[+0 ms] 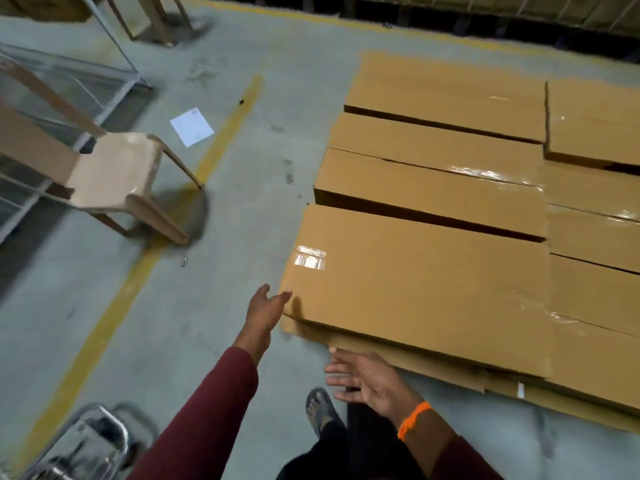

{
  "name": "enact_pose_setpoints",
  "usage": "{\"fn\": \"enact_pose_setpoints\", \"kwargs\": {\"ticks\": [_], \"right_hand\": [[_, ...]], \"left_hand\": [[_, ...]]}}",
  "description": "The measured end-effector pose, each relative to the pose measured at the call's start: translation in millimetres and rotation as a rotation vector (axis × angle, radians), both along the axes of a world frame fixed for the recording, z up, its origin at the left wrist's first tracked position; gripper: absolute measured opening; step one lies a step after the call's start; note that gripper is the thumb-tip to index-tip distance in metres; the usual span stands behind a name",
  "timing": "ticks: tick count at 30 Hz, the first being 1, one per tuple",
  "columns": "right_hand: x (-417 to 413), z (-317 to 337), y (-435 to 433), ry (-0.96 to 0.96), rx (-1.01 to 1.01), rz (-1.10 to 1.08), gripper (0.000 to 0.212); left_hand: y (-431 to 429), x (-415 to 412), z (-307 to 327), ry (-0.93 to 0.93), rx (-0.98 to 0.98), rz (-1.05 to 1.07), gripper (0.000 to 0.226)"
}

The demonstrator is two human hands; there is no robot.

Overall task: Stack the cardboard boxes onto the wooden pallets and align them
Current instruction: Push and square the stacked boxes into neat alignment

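Several long brown cardboard boxes lie side by side in a flat layer at the right. The nearest box (422, 289) has clear tape on its top and overhangs the layer beneath it. My left hand (265, 311) is open, its fingertips at that box's near left corner. Just in front of the box's near long edge my right hand (367, 377) hovers, open with spread fingers and holding nothing; an orange band is on its wrist. More boxes (440, 188) lie behind, with narrow gaps between them. Whatever supports the stack is hidden under the boxes.
A beige plastic chair (114, 178) stands left on the grey floor beside a yellow line (221, 143). A white paper sheet (191, 127) lies on the floor. A metal cart frame (93, 441) is at the bottom left. My sandalled foot (318, 410) is near the boxes.
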State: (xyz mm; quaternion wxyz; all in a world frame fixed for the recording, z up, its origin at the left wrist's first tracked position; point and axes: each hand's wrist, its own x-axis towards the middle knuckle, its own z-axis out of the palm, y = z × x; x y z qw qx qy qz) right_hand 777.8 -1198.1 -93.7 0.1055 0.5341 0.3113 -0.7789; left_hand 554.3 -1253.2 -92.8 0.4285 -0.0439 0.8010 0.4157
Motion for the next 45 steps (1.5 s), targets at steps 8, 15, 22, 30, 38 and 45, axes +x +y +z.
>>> {"fn": "enact_pose_setpoints", "kwargs": {"ticks": [8, 15, 22, 30, 38, 45], "right_hand": [[-118, 15, 63, 0.047, 0.756, -0.153, 0.011], [-215, -5, 100, -0.160, 0.889, -0.288, 0.016], [-303, 12, 120, -0.212, 0.849, -0.422, 0.014], [-334, 13, 103, -0.687, 0.860, -0.858, 0.015], [-434, 2, 62, -0.687, 0.552, -1.409, 0.012], [-464, -49, 83, -0.438, 0.068, -1.881, 0.006]], "left_hand": [[88, -80, 19, 0.146, 0.046, -0.601, 0.061], [139, -185, 39, 0.119, 0.013, -1.025, 0.055], [197, -254, 37, -0.009, 0.025, -1.122, 0.039], [278, -290, 24, -0.139, 0.069, -1.584, 0.033], [367, -328, 15, -0.110, 0.030, -1.784, 0.010], [396, -312, -8, 0.034, -0.035, -2.129, 0.026]]}}
